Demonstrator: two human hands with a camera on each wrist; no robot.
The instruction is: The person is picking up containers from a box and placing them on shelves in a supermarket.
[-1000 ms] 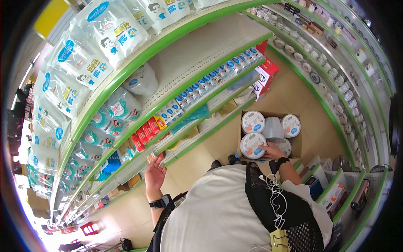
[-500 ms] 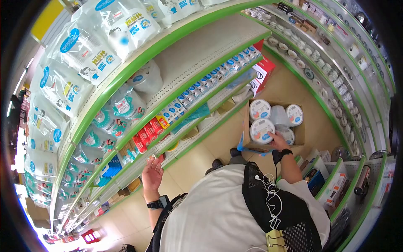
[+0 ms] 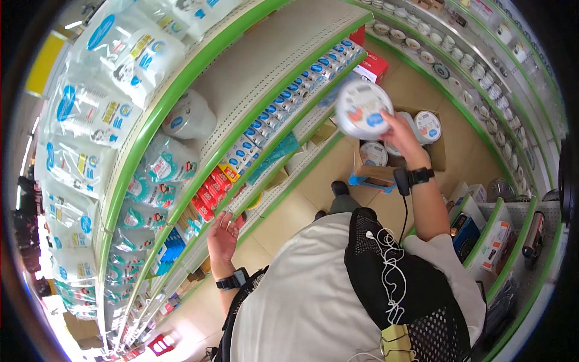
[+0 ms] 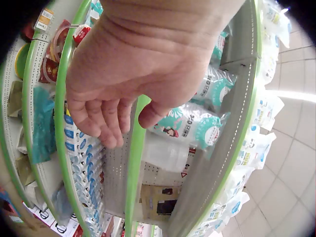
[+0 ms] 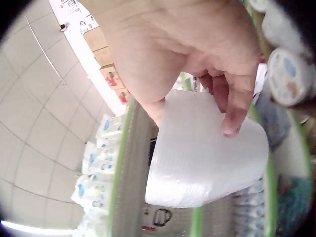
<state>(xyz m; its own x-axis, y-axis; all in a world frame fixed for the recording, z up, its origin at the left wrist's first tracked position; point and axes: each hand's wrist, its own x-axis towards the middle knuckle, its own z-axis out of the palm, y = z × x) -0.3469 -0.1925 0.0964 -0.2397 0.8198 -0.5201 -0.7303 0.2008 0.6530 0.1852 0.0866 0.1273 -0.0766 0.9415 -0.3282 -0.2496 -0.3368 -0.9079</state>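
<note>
My right hand (image 3: 404, 140) grips a shrink-wrapped stack of translucent plastic bowls (image 3: 363, 107) with a round printed label on its end. In the right wrist view the thumb lies on one side of the stack (image 5: 207, 153) and the fingers on the other. The stack is up above an open cardboard box (image 3: 442, 158), where more such packs (image 3: 427, 126) sit. My left hand (image 3: 222, 244) holds nothing and stays beside the shelf edge, its fingers loosely bent in the left wrist view.
Green-edged shelves (image 3: 241, 142) curve along the left, with bagged plastic cups (image 3: 136, 57), teal-printed packs (image 3: 163, 166) and rows of small blue-and-white packs (image 3: 283, 107). Bowls (image 3: 413, 44) line shelves on the right. A low shelf (image 3: 482, 241) stands near my right elbow.
My right hand has lifted the stack of bowls out of the cardboard box, up and toward the left shelves. The left hand has stayed nearly in place. The head view has shifted slightly.
</note>
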